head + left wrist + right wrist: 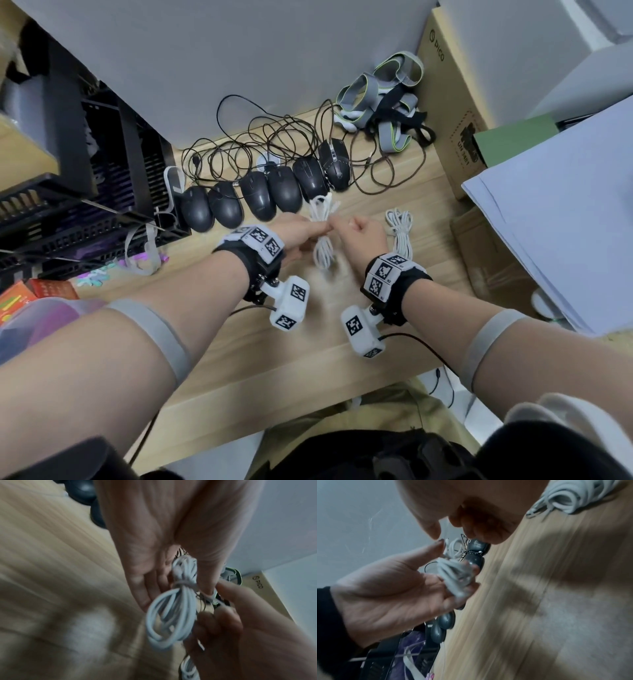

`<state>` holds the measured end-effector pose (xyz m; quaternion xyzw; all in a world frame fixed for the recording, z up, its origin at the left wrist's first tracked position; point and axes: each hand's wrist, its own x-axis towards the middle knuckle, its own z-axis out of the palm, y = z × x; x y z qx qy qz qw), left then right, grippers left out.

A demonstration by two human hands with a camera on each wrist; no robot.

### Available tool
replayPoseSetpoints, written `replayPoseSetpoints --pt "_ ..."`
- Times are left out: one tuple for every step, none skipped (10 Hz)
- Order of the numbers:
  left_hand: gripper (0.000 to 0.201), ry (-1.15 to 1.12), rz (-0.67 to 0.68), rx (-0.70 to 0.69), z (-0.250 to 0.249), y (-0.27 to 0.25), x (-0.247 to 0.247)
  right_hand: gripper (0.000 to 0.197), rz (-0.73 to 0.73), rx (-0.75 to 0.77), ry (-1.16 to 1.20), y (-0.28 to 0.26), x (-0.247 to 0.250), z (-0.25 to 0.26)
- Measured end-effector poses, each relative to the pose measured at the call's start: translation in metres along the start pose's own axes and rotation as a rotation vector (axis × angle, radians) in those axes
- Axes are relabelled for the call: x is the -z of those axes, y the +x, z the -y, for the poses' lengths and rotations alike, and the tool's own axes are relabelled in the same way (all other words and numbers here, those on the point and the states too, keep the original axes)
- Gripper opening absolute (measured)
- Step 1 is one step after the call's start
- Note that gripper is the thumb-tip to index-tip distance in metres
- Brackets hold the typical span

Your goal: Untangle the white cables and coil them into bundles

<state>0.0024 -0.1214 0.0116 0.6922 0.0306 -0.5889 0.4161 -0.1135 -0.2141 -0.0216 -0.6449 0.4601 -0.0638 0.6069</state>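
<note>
Desk: wooden desk [260, 346] against a pale wall, with a row of black mice [260, 200] and their dark cords at the back, a cardboard box [448, 113] to the right, a heap of grey straps [383, 99] beside it.
Held bundle: white cable bundle [322, 236] sits between the two hands, raised just above the desk, in front of the mice; a few turns of cable cinch it near the middle [184, 583].
Left hand: left hand [294, 236] cradles the bundle, thumb and fingers around its cinched waist, the other fingers fairly straight.
Right hand: right hand [363, 234] has curled fingers and pinches the thin loose tail [216, 599] beside the wrap.
Finished bundle: second white bundle [399, 233] lies on the desk just right of the right hand.
Long axis: the held bundle runs roughly away from the person toward the mice; one set of loops points at the mice, the other hangs back toward the body.
Risk, wrap: judged, if the tail slips from the pinch before it is tucked, the cinching turns could spring loose and the loops fan out.
Risk, snag: judged, the far loops are close to the mouse cords, so a pull could catch them.
Risk, view: wrist pictures are blurred, so how secure the tail is cannot be told.
</note>
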Motion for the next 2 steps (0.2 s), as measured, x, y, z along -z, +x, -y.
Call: replayPoseSetpoints --pt "0.046 0.107 0.007 0.103 0.006 0.008 -0.014 0.037 -0.011 0.081 -0.099 0.004 0.013 0.002" --pt "0.042 0.254 -0.017 0.104 0.005 0.012 -0.012 0.029 0.016 0.036 -0.342 0.016 0.034 -0.003"
